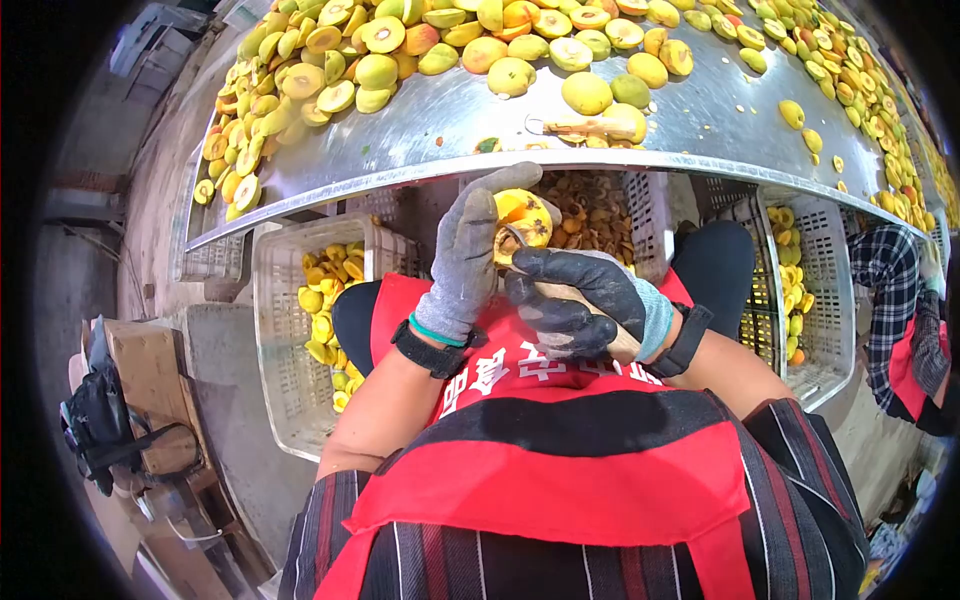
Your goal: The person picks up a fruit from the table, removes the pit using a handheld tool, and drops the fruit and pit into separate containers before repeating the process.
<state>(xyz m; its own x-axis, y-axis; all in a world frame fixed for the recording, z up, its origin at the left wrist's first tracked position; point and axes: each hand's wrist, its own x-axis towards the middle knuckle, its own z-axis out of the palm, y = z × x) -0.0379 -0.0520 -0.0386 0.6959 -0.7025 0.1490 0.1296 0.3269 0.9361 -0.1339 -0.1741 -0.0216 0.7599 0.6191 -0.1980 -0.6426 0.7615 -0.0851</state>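
Observation:
My left hand [466, 245], in a grey work glove, grips a halved yellow peach [527, 217] with its dark, hollowed side showing. My right hand [580, 300], in a grey glove with black coating, is closed around the pale wooden handle of a pitting knife [624, 345]. Its curved metal tip is at the lower left of the peach half, touching or very close to the flesh. Both hands are above my red apron [510, 375], just below the table edge. Part of the tool is hidden by my fingers.
The metal table [420, 140] carries many halved peaches [385, 35] and another wooden-handled looped tool [580, 128]. Below stand white crates of peach halves, left [285, 400] and right [825, 345]. Brown pits [590, 215] lie beneath the edge. A co-worker's checked sleeve [888, 300] shows right.

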